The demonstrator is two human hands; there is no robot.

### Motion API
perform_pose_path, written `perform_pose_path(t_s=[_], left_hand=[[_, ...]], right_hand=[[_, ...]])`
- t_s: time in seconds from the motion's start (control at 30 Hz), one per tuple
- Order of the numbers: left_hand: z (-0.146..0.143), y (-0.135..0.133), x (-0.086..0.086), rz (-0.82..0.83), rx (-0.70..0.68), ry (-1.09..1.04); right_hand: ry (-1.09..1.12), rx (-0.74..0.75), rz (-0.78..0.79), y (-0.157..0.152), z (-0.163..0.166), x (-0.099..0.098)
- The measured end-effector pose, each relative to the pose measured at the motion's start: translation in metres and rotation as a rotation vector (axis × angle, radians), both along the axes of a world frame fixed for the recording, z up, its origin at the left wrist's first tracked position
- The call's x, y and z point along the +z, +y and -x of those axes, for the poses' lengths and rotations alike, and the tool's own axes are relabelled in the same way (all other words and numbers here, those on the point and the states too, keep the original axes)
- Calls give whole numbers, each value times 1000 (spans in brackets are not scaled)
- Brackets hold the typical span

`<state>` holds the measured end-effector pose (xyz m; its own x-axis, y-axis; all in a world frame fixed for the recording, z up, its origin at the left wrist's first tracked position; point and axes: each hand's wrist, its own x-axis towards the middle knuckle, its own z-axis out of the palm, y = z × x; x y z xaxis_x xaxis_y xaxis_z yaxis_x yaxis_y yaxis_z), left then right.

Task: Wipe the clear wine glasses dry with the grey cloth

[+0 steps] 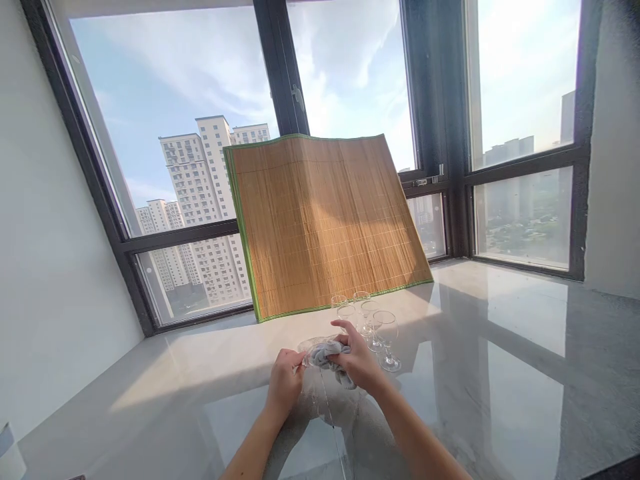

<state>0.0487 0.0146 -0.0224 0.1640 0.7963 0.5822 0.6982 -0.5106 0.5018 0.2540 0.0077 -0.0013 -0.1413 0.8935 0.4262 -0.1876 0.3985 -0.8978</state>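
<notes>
My left hand (285, 380) is closed round a clear wine glass (311, 346), held on its side above the marble sill. My right hand (356, 360) is closed on a grey cloth (325, 355) pushed into the bowl of that glass. Just beyond my right hand stand several clear wine glasses (385, 333) in a tight group on the marble sill (500, 347).
A bamboo mat with a green edge (325, 220) leans against the dark window frame behind the glasses. A white wall runs along the left. Large windows show high-rise buildings outside. A white object (7, 453) sits at the bottom left corner.
</notes>
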Motion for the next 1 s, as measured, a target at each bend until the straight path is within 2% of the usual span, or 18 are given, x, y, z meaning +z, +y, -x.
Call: perform_pose_path(t_s=[0.13,0.23,0.33,0.43,0.57,0.67,0.73,0.87,1.0], left_hand=[[-3,2,-3,86,44,-105],[-6,4,-5,217,53,-262],[-10,3,-3,308,49,-500],[-14,-2,1,382,17,-785],[-20,-8,6,464,-109,-1010],[-22,-10,6,501,-193,-1126],[-22,-11,7,528,-201,-1186],[-22,-10,7,559,-157,-1233],[-20,-8,5,529,-101,-1165]], right_hand=[[109,-66,23,3,-1,3],[161,-188,-10,8,-1,1],[83,-300,-88,10,1,-3],[-48,-321,-148,10,8,-12],[-170,-242,-153,14,17,-27],[-196,-168,-102,18,20,-36],[-181,-135,-44,19,21,-38],[-82,-5,78,9,22,-28],[11,111,160,-4,18,-11]])
